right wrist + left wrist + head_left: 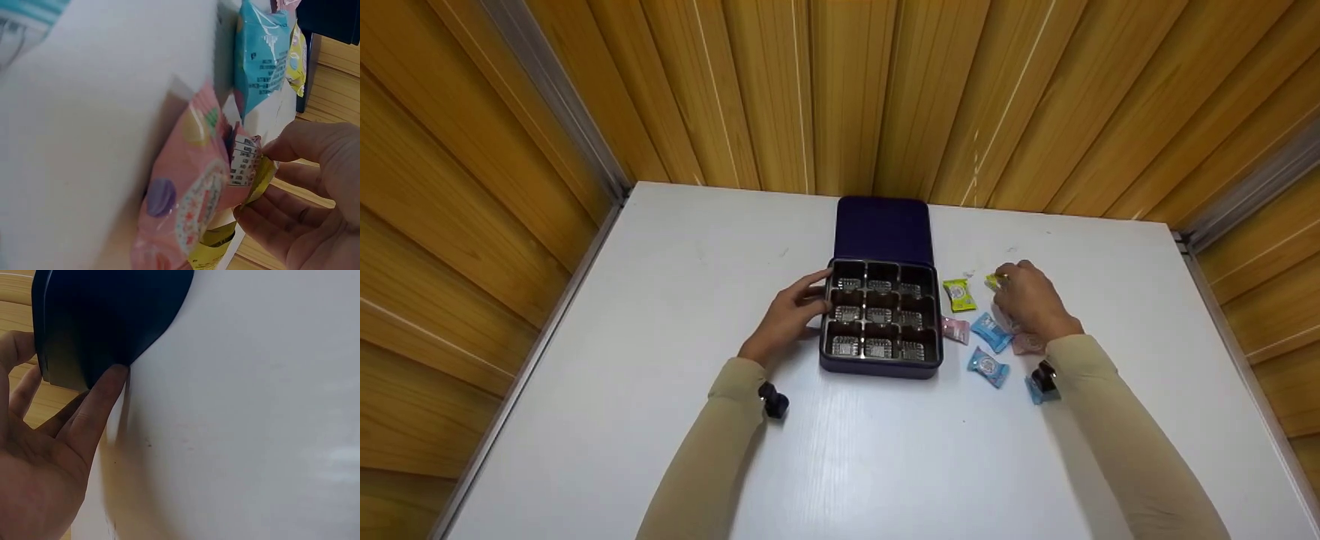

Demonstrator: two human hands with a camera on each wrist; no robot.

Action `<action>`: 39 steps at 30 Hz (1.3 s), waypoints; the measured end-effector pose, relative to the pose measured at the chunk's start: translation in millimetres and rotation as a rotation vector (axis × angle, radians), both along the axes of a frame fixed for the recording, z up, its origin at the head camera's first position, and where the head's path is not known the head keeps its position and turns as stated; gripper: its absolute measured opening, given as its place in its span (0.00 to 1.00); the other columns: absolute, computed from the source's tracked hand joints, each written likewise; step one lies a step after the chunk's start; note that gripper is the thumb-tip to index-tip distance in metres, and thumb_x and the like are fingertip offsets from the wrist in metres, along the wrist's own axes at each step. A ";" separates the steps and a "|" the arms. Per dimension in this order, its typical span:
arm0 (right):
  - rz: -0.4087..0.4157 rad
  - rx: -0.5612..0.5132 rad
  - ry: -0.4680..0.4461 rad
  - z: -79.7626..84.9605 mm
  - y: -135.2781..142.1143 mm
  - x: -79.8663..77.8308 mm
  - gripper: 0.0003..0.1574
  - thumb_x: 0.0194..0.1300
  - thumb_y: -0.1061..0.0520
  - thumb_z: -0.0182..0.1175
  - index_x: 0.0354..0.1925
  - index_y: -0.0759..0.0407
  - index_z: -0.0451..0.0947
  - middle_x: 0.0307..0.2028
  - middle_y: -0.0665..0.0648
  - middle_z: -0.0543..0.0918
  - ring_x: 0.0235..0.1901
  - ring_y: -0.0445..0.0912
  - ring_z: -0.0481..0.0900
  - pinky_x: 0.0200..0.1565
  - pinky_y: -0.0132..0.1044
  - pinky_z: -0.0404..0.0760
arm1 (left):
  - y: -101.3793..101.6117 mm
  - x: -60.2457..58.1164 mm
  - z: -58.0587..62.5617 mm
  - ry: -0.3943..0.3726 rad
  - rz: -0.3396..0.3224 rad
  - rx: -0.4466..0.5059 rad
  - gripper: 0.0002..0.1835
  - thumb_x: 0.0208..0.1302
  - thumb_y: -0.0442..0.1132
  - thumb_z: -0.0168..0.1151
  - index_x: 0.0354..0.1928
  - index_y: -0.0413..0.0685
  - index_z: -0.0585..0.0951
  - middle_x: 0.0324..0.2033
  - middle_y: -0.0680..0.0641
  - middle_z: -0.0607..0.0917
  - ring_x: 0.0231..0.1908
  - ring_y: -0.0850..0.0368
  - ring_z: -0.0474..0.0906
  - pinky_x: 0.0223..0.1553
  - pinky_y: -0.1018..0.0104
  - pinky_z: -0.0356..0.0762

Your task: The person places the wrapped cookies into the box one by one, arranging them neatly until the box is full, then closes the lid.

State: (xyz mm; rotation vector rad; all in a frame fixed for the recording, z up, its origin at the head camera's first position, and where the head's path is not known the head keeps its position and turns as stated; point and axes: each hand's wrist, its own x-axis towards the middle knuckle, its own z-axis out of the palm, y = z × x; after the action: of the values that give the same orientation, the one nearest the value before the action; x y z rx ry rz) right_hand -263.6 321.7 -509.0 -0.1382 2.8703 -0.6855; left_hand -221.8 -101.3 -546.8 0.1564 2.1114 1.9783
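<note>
Left hand (50, 461), palm side showing, fingers extended, on dark blue box (112, 320): one fingertip against the rounded bottom edge, another at the side. Box sits on white table (253, 410), cropped at top of view. Wood-grain panel (14, 318) past the table edge, behind fingers. Brownish shadow (135, 495) on table below the box.

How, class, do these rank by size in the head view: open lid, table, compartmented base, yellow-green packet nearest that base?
Largest first:
1. Table
2. Compartmented base
3. Open lid
4. Yellow-green packet
</note>
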 end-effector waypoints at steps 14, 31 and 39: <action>0.027 -0.021 0.072 -4.3 8.1 -1.5 0.31 0.68 0.69 0.62 0.67 0.78 0.71 0.59 0.77 0.76 0.55 0.66 0.76 0.64 0.63 0.73 | -0.3 0.0 0.7 -0.002 -0.005 -0.022 0.34 0.71 0.37 0.65 0.78 0.65 0.74 0.66 0.40 0.80 0.61 0.44 0.82 0.49 0.48 0.87; -0.056 -0.110 0.078 0.6 9.5 4.3 0.27 0.72 0.69 0.63 0.67 0.70 0.73 0.61 0.71 0.77 0.59 0.65 0.75 0.68 0.64 0.70 | -0.8 0.6 1.5 -0.019 -0.009 -0.009 0.34 0.71 0.37 0.65 0.78 0.65 0.73 0.67 0.39 0.79 0.60 0.44 0.82 0.46 0.47 0.88; -0.063 -0.097 0.119 -2.2 11.0 6.6 0.24 0.73 0.68 0.64 0.65 0.68 0.76 0.59 0.69 0.77 0.58 0.65 0.76 0.68 0.64 0.70 | -0.4 1.1 2.3 -0.031 -0.008 0.002 0.35 0.71 0.36 0.65 0.78 0.64 0.73 0.67 0.39 0.79 0.60 0.44 0.82 0.48 0.47 0.88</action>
State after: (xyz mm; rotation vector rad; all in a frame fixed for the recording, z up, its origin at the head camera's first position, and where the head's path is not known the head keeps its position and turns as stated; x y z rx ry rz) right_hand -257.0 332.7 -511.2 -0.1051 2.9660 -0.8562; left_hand -220.7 -101.8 -544.5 0.1329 2.0861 1.9663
